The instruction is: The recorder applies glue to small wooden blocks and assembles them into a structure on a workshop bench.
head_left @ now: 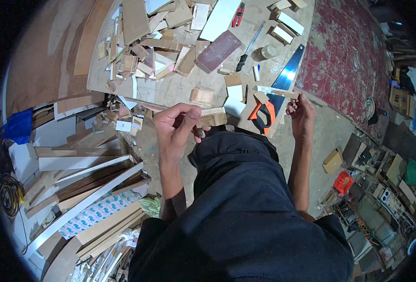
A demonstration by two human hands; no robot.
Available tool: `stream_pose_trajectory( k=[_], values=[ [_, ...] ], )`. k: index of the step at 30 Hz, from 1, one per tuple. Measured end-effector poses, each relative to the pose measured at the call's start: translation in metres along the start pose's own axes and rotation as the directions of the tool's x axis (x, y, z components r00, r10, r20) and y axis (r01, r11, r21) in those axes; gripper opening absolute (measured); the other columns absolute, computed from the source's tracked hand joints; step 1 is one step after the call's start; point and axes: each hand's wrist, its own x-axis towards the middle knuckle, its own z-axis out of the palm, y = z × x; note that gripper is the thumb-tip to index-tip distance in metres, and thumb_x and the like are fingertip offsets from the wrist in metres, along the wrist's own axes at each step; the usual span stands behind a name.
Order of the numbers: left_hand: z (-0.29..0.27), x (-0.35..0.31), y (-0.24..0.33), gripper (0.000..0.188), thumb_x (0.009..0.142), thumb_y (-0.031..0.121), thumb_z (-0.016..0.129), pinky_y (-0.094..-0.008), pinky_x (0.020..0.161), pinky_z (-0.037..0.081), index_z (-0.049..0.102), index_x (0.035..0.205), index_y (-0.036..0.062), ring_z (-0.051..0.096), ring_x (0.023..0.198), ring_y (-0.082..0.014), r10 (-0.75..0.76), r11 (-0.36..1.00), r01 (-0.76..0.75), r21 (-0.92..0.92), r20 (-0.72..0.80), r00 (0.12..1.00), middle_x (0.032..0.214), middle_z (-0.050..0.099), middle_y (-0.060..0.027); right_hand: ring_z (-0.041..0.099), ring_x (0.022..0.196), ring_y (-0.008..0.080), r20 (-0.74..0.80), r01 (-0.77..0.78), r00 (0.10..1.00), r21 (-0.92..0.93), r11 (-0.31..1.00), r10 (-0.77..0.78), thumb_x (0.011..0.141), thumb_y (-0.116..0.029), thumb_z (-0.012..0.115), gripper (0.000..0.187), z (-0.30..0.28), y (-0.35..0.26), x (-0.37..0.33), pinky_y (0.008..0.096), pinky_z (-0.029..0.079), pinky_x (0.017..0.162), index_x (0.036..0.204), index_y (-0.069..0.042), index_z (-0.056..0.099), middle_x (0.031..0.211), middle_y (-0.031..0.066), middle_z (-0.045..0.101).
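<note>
My left hand [176,123] is closed round a small rough wooden block [212,117], pinched between thumb and fingers over the table's near edge. At the right, my right hand [303,115] grips one end of a thin wooden strip [274,90], whose other end points left. The strip crosses over a handsaw with a blue blade [291,68] and an orange-and-black handle [263,115]. That saw lies along the table's right edge. Beyond my left hand lies a small wooden frame-like piece [202,96]. A white piece [234,106] rests between my hands.
Wood offcuts [144,56] heap at the table's far left. A dark red board [218,50], a narrow saw [251,45], a red cutter [238,15] and a round container [269,51] lie farther back. Long boards [85,188] lean at my left; clutter [377,202] covers the right floor.
</note>
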Motion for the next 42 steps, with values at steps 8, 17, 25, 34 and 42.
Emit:
stream_pose_trajectory(
  k=[8, 17, 25, 34, 42],
  values=[
    [0.003, -0.001, 0.018, 0.029, 0.093, 0.022, 0.056, -0.0216, 0.038, 0.043, 0.062, 0.095, -0.0068, 0.063, 0.056, -0.0138, -0.156, 0.987, 0.153, -0.057, -0.055, 0.986, 0.073, 0.065, -0.0120, 0.057, 0.064, 0.0122, 0.056, 0.003, 0.998, -0.012, 1.000, -0.003, 0.094, -0.025, 0.054, 0.031, 0.014, -0.004, 0.002, 0.0263, 0.045, 0.056, 0.104, 0.003, 0.061, 0.076, 0.0041, 0.060],
    [0.009, -0.001, 0.019, 0.031, 0.092, 0.014, 0.054, -0.0234, 0.069, 0.056, 0.055, 0.116, -0.0061, 0.068, 0.079, -0.0181, -0.256, 0.877, 0.296, -0.379, 0.153, 0.955, 0.093, 0.067, -0.0154, 0.062, 0.064, 0.0165, 0.223, 0.097, 0.969, 0.047, 0.994, -0.105, 0.096, -0.024, 0.050, 0.033, 0.036, -0.037, -0.021, 0.0262, 0.049, 0.051, 0.108, 0.005, 0.058, 0.079, 0.0104, 0.063],
    [0.042, -0.006, 0.036, 0.040, 0.085, 0.009, 0.061, -0.0245, 0.067, 0.057, 0.050, 0.119, -0.0079, 0.067, 0.085, -0.0173, -0.162, 0.938, 0.167, -0.305, 0.040, 0.986, 0.095, 0.066, -0.0161, 0.064, 0.065, 0.0206, 0.374, 0.187, 0.901, 0.120, 0.975, -0.219, 0.094, -0.025, 0.052, 0.036, 0.038, -0.059, -0.034, 0.0289, 0.052, 0.051, 0.112, 0.007, 0.053, 0.078, 0.0098, 0.062],
    [0.060, -0.016, 0.049, 0.049, 0.081, 0.006, 0.064, -0.0271, 0.067, 0.058, 0.043, 0.124, -0.0034, 0.067, 0.081, -0.0192, -0.088, 0.965, 0.107, -0.237, 0.089, 0.992, 0.089, 0.066, -0.0195, 0.064, 0.065, 0.0214, 0.390, 0.195, 0.887, 0.174, 0.965, -0.249, 0.094, -0.023, 0.052, 0.036, 0.033, -0.060, -0.036, 0.0300, 0.051, 0.051, 0.113, 0.007, 0.052, 0.078, 0.0096, 0.061],
    [0.068, -0.018, 0.044, 0.046, 0.083, 0.010, 0.058, -0.0293, 0.064, 0.059, 0.043, 0.124, -0.0026, 0.067, 0.080, -0.0203, 0.009, 0.964, 0.025, -0.265, 0.127, 0.992, 0.091, 0.064, -0.0197, 0.064, 0.063, 0.0212, 0.340, 0.170, 0.905, 0.258, 0.951, -0.254, 0.093, -0.019, 0.051, 0.031, 0.031, -0.060, -0.037, 0.0288, 0.052, 0.051, 0.109, 0.008, 0.055, 0.082, 0.0158, 0.064]
  ],
)
